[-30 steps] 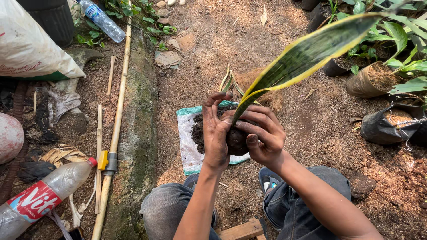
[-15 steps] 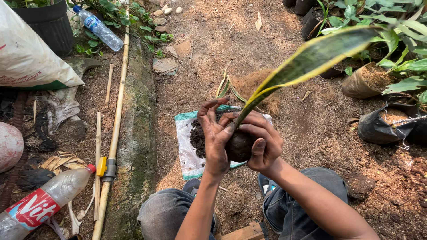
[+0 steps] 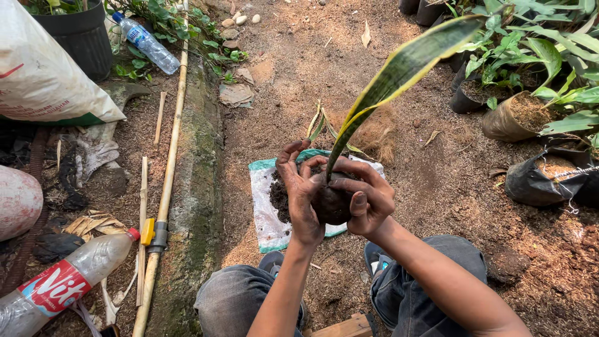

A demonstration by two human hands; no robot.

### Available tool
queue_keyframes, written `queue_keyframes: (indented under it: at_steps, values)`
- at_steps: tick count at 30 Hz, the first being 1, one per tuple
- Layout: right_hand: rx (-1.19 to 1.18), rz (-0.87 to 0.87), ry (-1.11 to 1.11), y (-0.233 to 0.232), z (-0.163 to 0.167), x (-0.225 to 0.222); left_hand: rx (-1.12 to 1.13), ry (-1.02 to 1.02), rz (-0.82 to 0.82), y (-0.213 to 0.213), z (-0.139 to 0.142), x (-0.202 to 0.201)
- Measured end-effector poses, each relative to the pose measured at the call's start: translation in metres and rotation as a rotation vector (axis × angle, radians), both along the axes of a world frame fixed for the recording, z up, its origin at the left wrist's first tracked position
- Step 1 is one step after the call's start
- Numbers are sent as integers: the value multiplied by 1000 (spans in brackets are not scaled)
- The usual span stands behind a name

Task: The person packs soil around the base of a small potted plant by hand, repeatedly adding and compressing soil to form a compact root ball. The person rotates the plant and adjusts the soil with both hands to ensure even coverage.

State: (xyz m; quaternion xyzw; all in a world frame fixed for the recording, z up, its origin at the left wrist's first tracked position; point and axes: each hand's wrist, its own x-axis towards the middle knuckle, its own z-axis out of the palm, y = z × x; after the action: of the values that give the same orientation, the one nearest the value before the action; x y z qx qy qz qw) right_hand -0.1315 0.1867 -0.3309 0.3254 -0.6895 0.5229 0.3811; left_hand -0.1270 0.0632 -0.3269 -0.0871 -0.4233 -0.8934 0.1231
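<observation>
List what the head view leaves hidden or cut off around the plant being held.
- Root ball: mostly covered by the left hand and right hand.
- White bag: its middle is hidden behind both hands.
- Long leaf: its tip blends into the potted plants.
- Plastic bottle: its base is cut off by the frame edge.

The soil ball [image 3: 332, 203] cupped between the left hand [image 3: 304, 198] and right hand [image 3: 369, 201] looks damp, dark and crumbly, with a matt, rough skin. The long leaf [image 3: 399, 75] rising from it toward one o'clock is smooth and waxy, lightly glossy where sun strikes it. Under the hands lies a woven plastic sack [image 3: 267, 206], white with a dull sheen, dusted with loose dark earth. At eight o'clock a clear plastic bottle [image 3: 62, 284] shines, with a glossy printed label. The bamboo pole [image 3: 167, 187] at nine o'clock is dry, smooth and pale. Beside it the kerb [image 3: 198, 187], possibly concrete, is rough and moss-stained.
</observation>
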Motion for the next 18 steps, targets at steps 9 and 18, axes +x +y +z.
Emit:
queue_keyframes:
  at_steps: [9, 18]
  values:
    - [79, -112, 95, -1, 6, -9, 205, -283, 70, 13, -24, 1]
    - [-18, -70, -155, -30, -7, -18, 283, -282, -1, -5, -54, -9]
